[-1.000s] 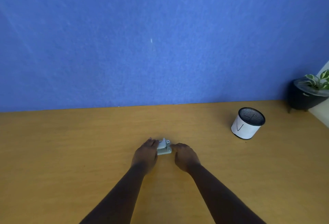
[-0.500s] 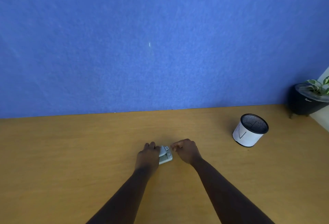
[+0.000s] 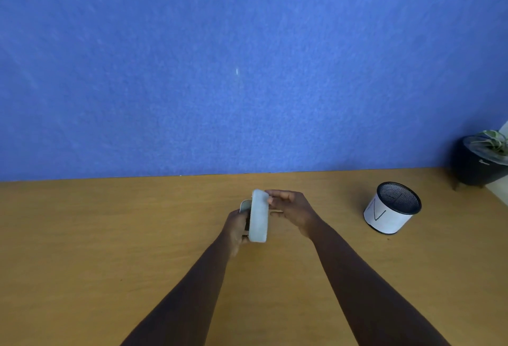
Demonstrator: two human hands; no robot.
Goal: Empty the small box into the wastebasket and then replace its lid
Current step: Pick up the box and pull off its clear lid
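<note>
The small pale grey box is lifted off the wooden table and tipped on edge, my left hand gripping it from the left and below. Only its thin rim shows, and its inside is hidden. In front of it stands the pale lid, upright, with the fingertips of my right hand pinching its top right corner. Whether lid and box are still joined I cannot tell. The wastebasket, a small black mesh cylinder wrapped in white paper, stands on the table well to the right of both hands.
A dark pot with a green-and-white plant sits at the far right by the blue wall. The wall runs along the table's back edge. Bare wood lies between my hands and the wastebasket.
The box lay flat on the table between both hands. It has now been raised and turned on edge, and the lid has swung up toward my right hand.
</note>
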